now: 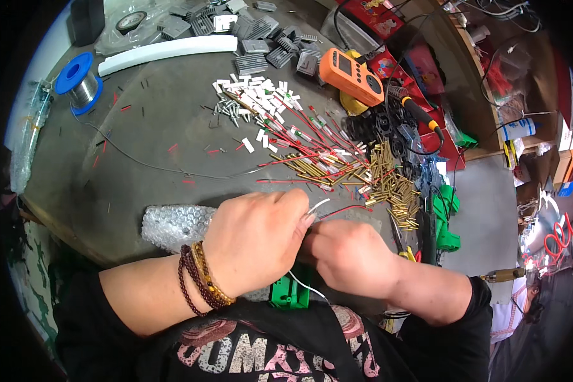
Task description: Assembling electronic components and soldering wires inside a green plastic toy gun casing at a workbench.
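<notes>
My left hand (254,223), with beaded bracelets at its wrist, is closed in a pinch. A white wire (320,204) sticks out past its thumb and fingertip. Close against it, my right hand (351,256) is curled into a fist, its fingertips hidden. From between the two hands a thin black and red wire (347,209) runs off to the right. White wire also hangs below the hands, beside a green plastic housing (290,293) near my shirt. Bubble wrap (175,226) lies left of my left hand.
White blocks (261,92), screws, red-leaded parts and brass tubes (395,181) lie beyond my hands. An orange multimeter (352,76), grey heat sinks (251,63) and a soldering iron (420,114) sit farther back. A solder spool (79,83) stands left; green housings (447,219) lie right.
</notes>
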The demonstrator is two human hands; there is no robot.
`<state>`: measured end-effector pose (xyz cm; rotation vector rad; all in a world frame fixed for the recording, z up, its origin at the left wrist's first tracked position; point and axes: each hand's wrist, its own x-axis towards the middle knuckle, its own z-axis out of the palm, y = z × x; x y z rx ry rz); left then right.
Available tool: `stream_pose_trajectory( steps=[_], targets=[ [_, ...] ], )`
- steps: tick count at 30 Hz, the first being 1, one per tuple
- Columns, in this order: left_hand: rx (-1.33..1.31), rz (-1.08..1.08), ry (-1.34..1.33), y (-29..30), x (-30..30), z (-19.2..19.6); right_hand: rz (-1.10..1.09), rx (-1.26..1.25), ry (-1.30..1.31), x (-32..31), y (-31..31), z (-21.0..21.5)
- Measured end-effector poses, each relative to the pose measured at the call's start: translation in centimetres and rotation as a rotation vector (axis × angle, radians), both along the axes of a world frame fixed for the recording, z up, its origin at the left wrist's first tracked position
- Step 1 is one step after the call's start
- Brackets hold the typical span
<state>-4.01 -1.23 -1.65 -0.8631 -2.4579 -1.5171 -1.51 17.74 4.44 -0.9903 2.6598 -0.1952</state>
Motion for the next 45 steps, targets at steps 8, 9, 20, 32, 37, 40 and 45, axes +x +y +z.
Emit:
stream_pose_trajectory(
  steps=[8,9,20,32,37,40,45],
  targets=[
    [0.039,0.021,0.013,0.0,0.0,-0.3,-0.485,-0.035,-0.565,-3.0,1.5,0.8],
    [0.041,0.021,0.012,-0.1,0.1,-0.3,-0.426,0.107,-0.636,-3.6,1.1,1.0],
    [-0.051,-0.016,-0.049,0.1,0.3,0.1,-0.470,0.032,-0.605,-2.8,0.4,0.0],
    [-0.052,-0.027,-0.014,-0.1,0.3,0.1,-0.328,-0.224,0.097,-13.3,2.2,-1.7],
    [-0.047,-0.019,-0.013,-0.1,0.3,0.1,-0.272,-0.064,0.159,-13.6,1.1,-3.3],
    [-0.042,-0.020,-0.025,0.0,0.3,0.0,-0.380,-0.092,0.141,-13.5,1.2,-3.4],
    [-0.043,-0.021,-0.001,-0.2,0.3,0.0,-0.358,-0.114,0.206,-13.6,1.3,-3.7]
  ],
)
